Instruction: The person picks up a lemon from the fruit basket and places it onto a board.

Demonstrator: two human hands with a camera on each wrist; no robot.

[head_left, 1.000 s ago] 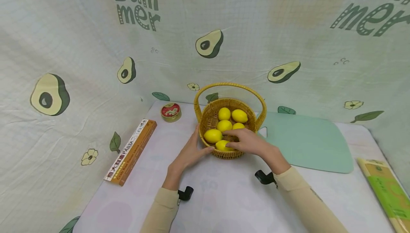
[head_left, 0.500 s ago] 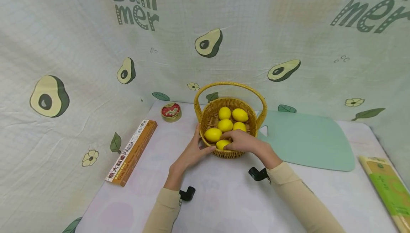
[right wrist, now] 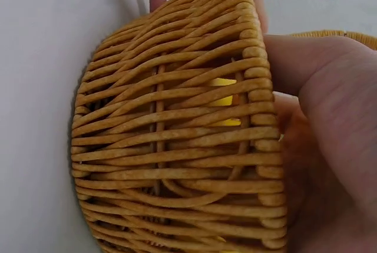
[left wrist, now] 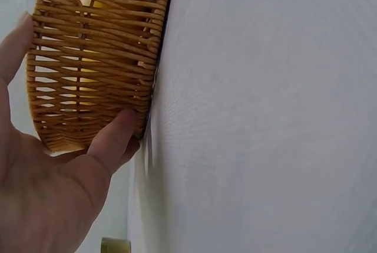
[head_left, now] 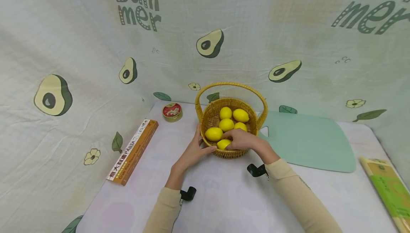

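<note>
Five lemons sit in the wicker basket point(head_left: 229, 114) mid-table. My left hand point(head_left: 192, 151) steadies its wall, fingers spread flat. My right hand point(head_left: 245, 141) curls over the nearest lemon point(head_left: 223, 143). Step: grasping. Next, I judge: lift clear of the rim.

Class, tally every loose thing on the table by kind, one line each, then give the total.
Lemons: 5 showing
Wicker basket: 1
Round tin: 1
Pasta box: 1
Green cutting board: 1
Green-and-tan packet: 1
Total: 10
</note>
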